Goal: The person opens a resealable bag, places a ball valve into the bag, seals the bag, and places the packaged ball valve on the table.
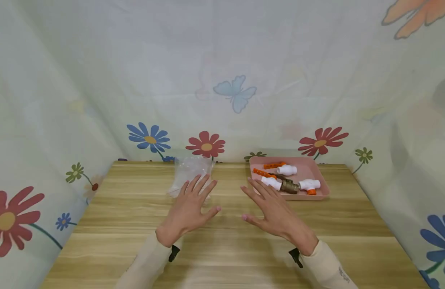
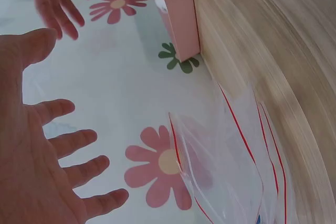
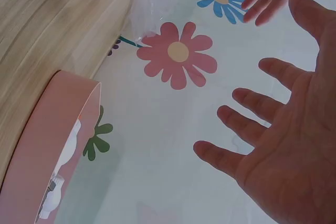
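Both hands hover over the wooden table, palms down, fingers spread and holding nothing. In the head view the left hand (image 1: 187,212) is nearest a stack of clear zip bags (image 1: 189,174), whose red seal lines show in the left wrist view. The right hand (image 1: 274,210) is close to the front left of a pink tray (image 1: 321,188). Inside the tray lie white ball valves (image 1: 287,170) with orange handles (image 1: 263,173), and a dark brass-coloured valve (image 1: 289,186). Fingertips of the right hand overlap the tray's near edge in the view.
The wooden table (image 1: 222,249) runs back to a pale curtain (image 1: 222,48) printed with flowers and a butterfly. The cloth also hangs along both sides. Bags stand at the back left of centre, the tray at the back right.
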Demonstrator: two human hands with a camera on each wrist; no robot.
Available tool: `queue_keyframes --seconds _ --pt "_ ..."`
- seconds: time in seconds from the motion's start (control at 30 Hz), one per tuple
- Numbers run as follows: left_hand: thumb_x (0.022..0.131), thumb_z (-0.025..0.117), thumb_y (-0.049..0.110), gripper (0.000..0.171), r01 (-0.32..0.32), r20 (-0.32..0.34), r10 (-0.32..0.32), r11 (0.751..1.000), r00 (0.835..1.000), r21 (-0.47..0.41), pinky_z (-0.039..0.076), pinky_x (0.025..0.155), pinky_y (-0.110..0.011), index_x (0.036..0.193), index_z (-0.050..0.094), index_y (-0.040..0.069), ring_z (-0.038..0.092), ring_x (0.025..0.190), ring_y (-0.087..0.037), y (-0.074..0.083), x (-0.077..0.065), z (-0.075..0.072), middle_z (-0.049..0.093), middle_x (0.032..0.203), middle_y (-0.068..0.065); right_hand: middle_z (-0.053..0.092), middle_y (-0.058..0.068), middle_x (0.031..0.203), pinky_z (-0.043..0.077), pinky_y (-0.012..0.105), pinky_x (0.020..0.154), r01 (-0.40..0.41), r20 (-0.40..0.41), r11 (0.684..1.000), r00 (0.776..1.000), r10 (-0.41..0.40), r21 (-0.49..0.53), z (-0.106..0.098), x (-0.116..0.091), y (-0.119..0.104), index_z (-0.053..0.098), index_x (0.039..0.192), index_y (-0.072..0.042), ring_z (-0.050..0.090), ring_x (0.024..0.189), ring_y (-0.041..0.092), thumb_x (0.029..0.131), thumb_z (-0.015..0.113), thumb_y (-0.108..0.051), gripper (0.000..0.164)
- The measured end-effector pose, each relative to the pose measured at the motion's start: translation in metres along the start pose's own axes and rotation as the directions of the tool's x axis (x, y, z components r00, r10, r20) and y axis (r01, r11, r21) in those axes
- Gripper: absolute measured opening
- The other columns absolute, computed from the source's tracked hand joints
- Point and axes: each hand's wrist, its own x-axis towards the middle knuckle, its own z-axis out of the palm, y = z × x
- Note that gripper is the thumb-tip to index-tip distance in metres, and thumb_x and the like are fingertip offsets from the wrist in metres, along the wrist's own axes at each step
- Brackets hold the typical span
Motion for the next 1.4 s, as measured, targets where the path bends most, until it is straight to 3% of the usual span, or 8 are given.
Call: queue_keyframes --seconds 0.27,0.6,0.87,1.1,1.4 --pt "0.09 0.061 0.054 0.073 0.025 -0.031 -0.024 0.999 0.999 0.041 0.035 0.112 -0.056 0.15 0.04 0.02 0.036 0.144 -0.033 -0.017 -0.001 -0.003 0.038 0.157 -0.007 0.031 0.009 0.16 0.033 0.057 0.113 0.01 0.005 1.0 1.0 -0.01 0.011 -0.002 0.002 -0.003 0.036 0.152 -0.021 0.034 0.145 0.034 0.089 0.065 -0.052 0.076" --pt "0.088 0.068 0.039 0.068 0.062 -0.05 -0.06 0.997 0.997 0.047 0.046 0.103 -0.053 0.147 0.044 0.016 0.046 0.135 -0.031 -0.039 -0.005 -0.005 0.047 0.149 -0.009 0.035 0.01 0.158 0.036 0.057 0.111 0.03 0.008 1.0 1.0 -0.03 0.009 0.001 0.004 -0.005 0.038 0.151 -0.021 0.037 0.143 0.037 0.089 0.067 -0.051 0.075" --pt "0.09 0.067 0.031 0.06 0.065 -0.073 -0.061 0.996 0.995 0.062 0.049 0.098 -0.051 0.144 0.047 0.015 0.051 0.129 -0.03 -0.052 -0.004 0.001 0.053 0.142 -0.01 0.037 0.008 0.157 0.036 0.057 0.111 0.016 0.037 1.0 0.999 -0.016 0.017 0.003 0.006 -0.009 0.038 0.151 -0.023 0.038 0.142 0.035 0.089 0.066 -0.05 0.073" --pt "0.086 0.071 0.019 0.046 0.046 -0.132 -0.036 0.996 0.991 0.076 0.054 0.091 -0.047 0.13 0.059 0.015 0.059 0.117 -0.027 -0.059 -0.001 0.009 0.063 0.127 -0.008 0.041 0.007 0.154 0.038 0.054 0.111 0.011 0.058 0.999 0.998 -0.013 0.036 0.006 0.007 -0.012 0.039 0.151 -0.024 0.044 0.139 0.033 0.089 0.067 -0.05 0.073" --pt "0.084 0.075 0.016 0.036 0.041 -0.163 -0.03 0.997 0.986 0.066 0.056 0.082 -0.039 0.118 0.067 0.014 0.062 0.099 -0.022 -0.064 0.005 0.017 0.067 0.11 -0.004 0.044 0.006 0.151 0.045 0.052 0.104 0.015 0.051 0.999 0.999 -0.018 0.052 0.008 0.009 -0.016 0.04 0.15 -0.023 0.051 0.132 0.032 0.088 0.068 -0.049 0.072"
